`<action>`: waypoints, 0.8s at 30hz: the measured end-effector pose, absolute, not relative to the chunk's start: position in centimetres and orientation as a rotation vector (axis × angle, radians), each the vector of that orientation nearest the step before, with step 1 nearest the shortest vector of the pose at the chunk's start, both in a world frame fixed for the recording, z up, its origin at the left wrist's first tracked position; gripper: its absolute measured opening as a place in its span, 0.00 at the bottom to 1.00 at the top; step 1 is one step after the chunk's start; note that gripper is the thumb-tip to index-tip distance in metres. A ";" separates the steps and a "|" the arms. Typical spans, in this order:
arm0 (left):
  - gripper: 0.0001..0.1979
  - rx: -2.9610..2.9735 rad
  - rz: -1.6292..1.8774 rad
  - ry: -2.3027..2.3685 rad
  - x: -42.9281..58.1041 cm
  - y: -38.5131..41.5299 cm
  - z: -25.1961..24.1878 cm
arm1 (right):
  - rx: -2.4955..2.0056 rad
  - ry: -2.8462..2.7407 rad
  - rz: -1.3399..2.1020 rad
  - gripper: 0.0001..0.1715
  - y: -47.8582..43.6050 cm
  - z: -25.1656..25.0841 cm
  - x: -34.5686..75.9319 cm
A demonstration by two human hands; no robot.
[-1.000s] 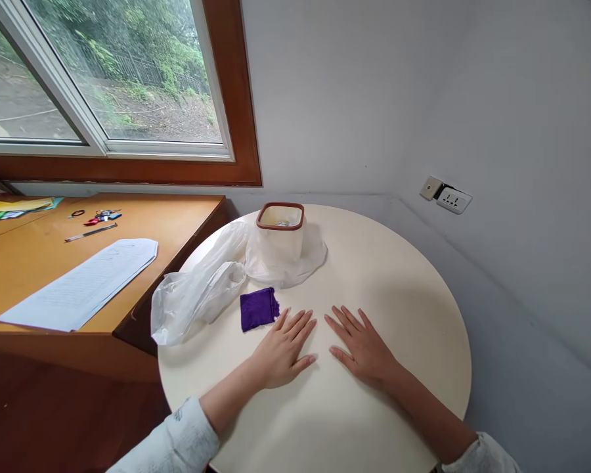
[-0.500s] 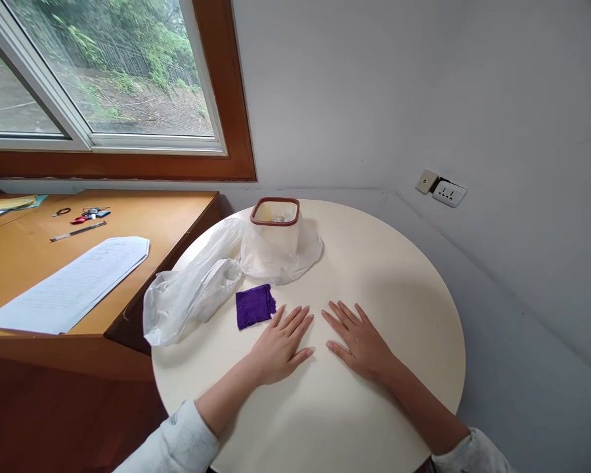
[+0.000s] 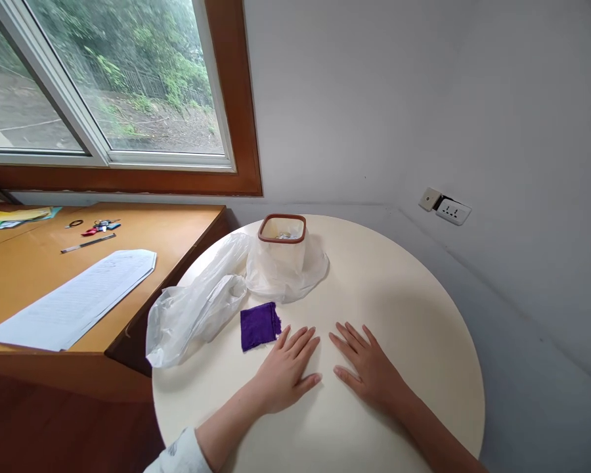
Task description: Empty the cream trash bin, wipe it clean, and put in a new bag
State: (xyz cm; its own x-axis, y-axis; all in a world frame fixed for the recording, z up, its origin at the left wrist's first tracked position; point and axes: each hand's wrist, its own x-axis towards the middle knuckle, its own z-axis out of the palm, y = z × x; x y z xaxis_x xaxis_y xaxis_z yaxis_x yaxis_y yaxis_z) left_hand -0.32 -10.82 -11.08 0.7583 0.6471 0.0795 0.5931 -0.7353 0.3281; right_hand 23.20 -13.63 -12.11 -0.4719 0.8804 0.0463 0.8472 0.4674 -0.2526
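Flat on the round cream table point(image 3: 404, 309) lies my left hand point(image 3: 288, 371), fingers stretched out and nothing in it. Its fingertips come close to a folded purple cloth point(image 3: 259, 327); whether they touch is hard to tell. My right hand point(image 3: 369, 368) rests palm down a short way to the right, open, with its fingers apart. Behind the cloth stands a small square bin point(image 3: 282, 256) with a brown rim, and something whitish shows inside it. A crumpled clear plastic bag point(image 3: 192, 315) spreads around the bin's base and to the left.
A wooden desk point(image 3: 187, 226) adjoins the table at the left. Papers point(image 3: 79, 299), a pen point(image 3: 87, 243), keys point(image 3: 106, 225) and a black ring point(image 3: 74, 223) lie on it. A window point(image 3: 148, 79) is above, and a wall socket point(image 3: 453, 211) is at the right.
The view has tilted upward slightly, so the table and everything on it sit lower in the picture. Both hands stay flat in nearly the same place on the table.
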 end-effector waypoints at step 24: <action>0.09 2.424 0.430 1.774 -1.6 -9.4 -10.7 | -1.136 -2.112 -0.065 0.17 3.5 -1.6 13.6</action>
State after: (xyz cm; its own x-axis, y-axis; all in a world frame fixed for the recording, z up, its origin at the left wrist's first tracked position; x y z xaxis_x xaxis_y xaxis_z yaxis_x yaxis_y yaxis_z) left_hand -1.57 -9.39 -10.70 0.2783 0.9466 0.1630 0.9163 -0.3125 0.2504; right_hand 13.61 3.45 -1.64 -0.3473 0.7053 0.6180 0.7422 0.6095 -0.2786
